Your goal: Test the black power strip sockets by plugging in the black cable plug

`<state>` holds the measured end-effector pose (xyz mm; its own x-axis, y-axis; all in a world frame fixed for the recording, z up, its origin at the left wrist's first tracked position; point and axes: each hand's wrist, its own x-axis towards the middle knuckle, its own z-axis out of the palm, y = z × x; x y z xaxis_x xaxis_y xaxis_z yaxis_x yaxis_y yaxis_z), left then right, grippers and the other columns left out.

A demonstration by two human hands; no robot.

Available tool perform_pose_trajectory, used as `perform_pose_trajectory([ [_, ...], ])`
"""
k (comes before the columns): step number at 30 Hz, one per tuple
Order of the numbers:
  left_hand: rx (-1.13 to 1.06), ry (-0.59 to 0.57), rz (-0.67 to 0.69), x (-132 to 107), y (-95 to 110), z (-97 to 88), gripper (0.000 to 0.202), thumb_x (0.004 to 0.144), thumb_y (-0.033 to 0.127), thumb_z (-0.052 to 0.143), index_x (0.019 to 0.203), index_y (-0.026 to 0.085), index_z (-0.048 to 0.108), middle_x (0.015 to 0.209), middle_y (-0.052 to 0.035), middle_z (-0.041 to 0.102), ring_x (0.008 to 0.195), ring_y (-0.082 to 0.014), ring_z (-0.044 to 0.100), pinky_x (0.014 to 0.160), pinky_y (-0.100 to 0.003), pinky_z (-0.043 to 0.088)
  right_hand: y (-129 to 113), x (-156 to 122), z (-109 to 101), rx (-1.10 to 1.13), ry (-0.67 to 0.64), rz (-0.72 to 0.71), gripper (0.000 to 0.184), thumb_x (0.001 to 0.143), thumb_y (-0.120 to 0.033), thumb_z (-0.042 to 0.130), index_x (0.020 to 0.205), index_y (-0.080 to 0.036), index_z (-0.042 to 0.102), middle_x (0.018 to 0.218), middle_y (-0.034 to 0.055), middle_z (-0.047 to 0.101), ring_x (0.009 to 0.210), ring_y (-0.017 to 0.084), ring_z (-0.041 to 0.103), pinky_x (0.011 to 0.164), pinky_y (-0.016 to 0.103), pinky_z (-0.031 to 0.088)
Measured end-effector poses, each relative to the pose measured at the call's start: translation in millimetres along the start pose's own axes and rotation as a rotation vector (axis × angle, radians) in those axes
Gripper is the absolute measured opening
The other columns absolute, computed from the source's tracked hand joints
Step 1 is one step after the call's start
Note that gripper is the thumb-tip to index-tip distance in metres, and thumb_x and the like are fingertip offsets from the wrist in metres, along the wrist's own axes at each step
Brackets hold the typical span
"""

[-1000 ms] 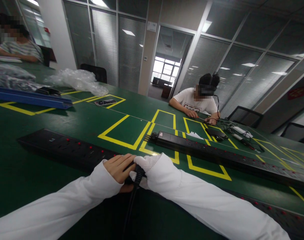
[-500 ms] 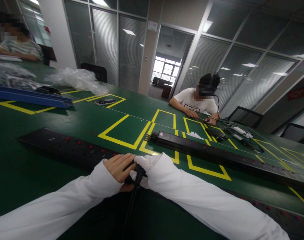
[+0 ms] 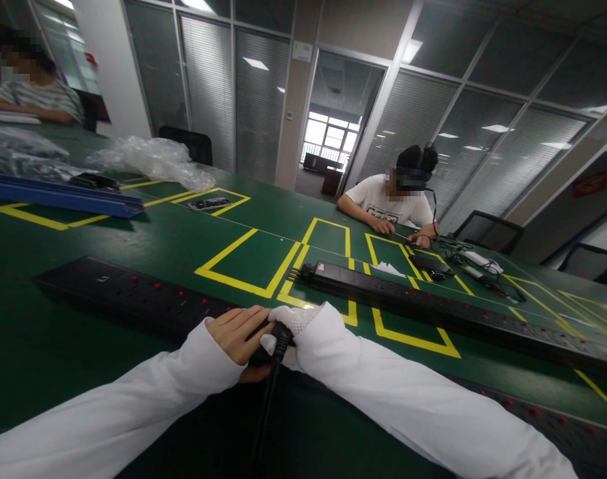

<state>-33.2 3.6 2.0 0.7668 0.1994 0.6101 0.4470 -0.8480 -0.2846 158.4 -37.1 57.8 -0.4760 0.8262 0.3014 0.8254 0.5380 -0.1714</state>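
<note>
A long black power strip [image 3: 133, 298] with red switches lies across the green table in front of me. My left hand [image 3: 239, 334], bare, presses down on the strip's near end with its fingers curled over it. My right hand [image 3: 293, 327], in a white glove, is closed round a black plug [image 3: 281, 334] at that same end. The plug's black cable [image 3: 263, 412] runs down toward me between my white sleeves.
A second black power strip [image 3: 433, 307] lies across yellow floor-tape boxes [image 3: 243, 263], a third at lower right [image 3: 557, 422]. A person sits at the far side by cables [image 3: 475, 266]. A blue rail [image 3: 58, 193] and plastic wrap [image 3: 153, 159] lie at left, another person beyond.
My right hand and the plug have lifted slightly and shifted right at the strip's end. My left hand has stayed in place.
</note>
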Motion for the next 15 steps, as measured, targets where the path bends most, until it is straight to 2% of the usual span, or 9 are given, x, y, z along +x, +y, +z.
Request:
perform_pose_trajectory([
  [3, 0.007, -0.001, -0.011, 2, 1, -2.4, 0.047, 0.085, 0.044, 0.05, 0.114, 0.008, 0.057, 0.112, -0.0188, 0.063, 0.101, -0.0332, 0.059, 0.078, -0.044, 0.047, 5, -2, 7, 0.18, 0.111, 0.04, 0.028, 0.081, -0.044, 0.049, 0.097, -0.023, 0.058, 0.072, -0.0023, 0.057, 0.059, 0.01, 0.049, 0.058, 0.022, 0.039],
  [7, 0.004, -0.04, -0.038, 4, 3, -4.1, 0.049, 0.084, 0.048, 0.048, 0.113, 0.01, 0.058, 0.113, -0.0171, 0.062, 0.102, -0.0329, 0.059, 0.077, -0.044, 0.048, 9, 2, 10, 0.466, 0.164, 0.257, 0.024, 0.077, -0.037, 0.053, 0.089, -0.019, 0.063, 0.067, -0.0008, 0.057, 0.056, 0.01, 0.051, 0.055, 0.022, 0.039],
  [10, 0.019, -0.062, -0.05, 4, 5, -4.5, 0.053, 0.083, 0.048, 0.048, 0.12, 0.01, 0.055, 0.114, -0.0166, 0.062, 0.102, -0.0327, 0.059, 0.078, -0.044, 0.047, 13, 8, 5, 0.569, 0.189, 0.371, 0.025, 0.081, -0.035, 0.048, 0.083, -0.016, 0.063, 0.067, 0.0015, 0.062, 0.062, 0.012, 0.058, 0.056, 0.021, 0.042],
  [12, 0.018, -0.064, -0.053, 3, 5, -3.7, 0.053, 0.082, 0.047, 0.048, 0.12, 0.01, 0.055, 0.115, -0.0163, 0.062, 0.102, -0.0323, 0.059, 0.08, -0.045, 0.047, 20, 9, 0, 0.619, 0.196, 0.414, 0.033, 0.086, -0.039, 0.043, 0.077, -0.015, 0.064, 0.068, 0.0029, 0.063, 0.064, 0.012, 0.058, 0.055, 0.02, 0.04],
  [15, 0.016, -0.073, -0.072, 1, 5, -1.0, 0.056, 0.081, 0.047, 0.048, 0.123, 0.01, 0.053, 0.117, -0.0164, 0.061, 0.104, -0.0323, 0.058, 0.083, -0.045, 0.045, 35, 7, -6, 0.687, 0.18, 0.434, 0.05, 0.089, -0.051, 0.036, 0.073, -0.013, 0.064, 0.062, 0.0032, 0.059, 0.05, 0.009, 0.048, 0.046, 0.02, 0.033],
])
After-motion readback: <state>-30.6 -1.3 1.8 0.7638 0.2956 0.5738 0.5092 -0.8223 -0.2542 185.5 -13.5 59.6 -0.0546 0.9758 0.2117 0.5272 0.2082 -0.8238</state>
